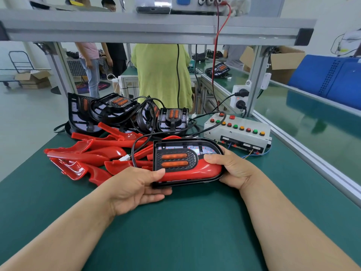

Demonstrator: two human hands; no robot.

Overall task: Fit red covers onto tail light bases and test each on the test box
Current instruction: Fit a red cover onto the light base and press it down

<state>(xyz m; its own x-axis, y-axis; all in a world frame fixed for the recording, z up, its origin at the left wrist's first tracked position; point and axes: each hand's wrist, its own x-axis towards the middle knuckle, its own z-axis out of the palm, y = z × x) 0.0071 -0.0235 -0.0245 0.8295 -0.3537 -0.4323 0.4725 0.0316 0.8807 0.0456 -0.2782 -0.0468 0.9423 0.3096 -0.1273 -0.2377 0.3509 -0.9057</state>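
A black tail light base (pixel 187 146) is held between both hands, low over the green tabletop (pixel 175 231) and near its middle; whether its near edge touches the tabletop cannot be told. Its long axis is laid across the view from left to right, with the squared end turned to the left and the rounded end pointed to the right, towards the test box (pixel 237 133). Two orange bars are seen in its left half, lying along the same axis. A red cover (pixel 195 171) is seated along the near long edge of the base, its rounded tip also pointed right.

The squared end is gripped by the left hand (pixel 134 190), the thumb laid on top at the cover's left end and the fingers curled beneath the base. The rounded end is gripped by the right hand (pixel 232 169), the thumb pressed on the cover and the fingers wrapped behind the curve.

A black cable (pixel 136 143) is looped out from the left side of the base, ending at a white connector (pixel 125 158). A heap of loose red covers (pixel 88 159) is spread to the left, and further bases (pixel 121 112) are stacked behind it. The white test box, with its rows of red, green and orange buttons, is set just behind and right of the held base, apart from it
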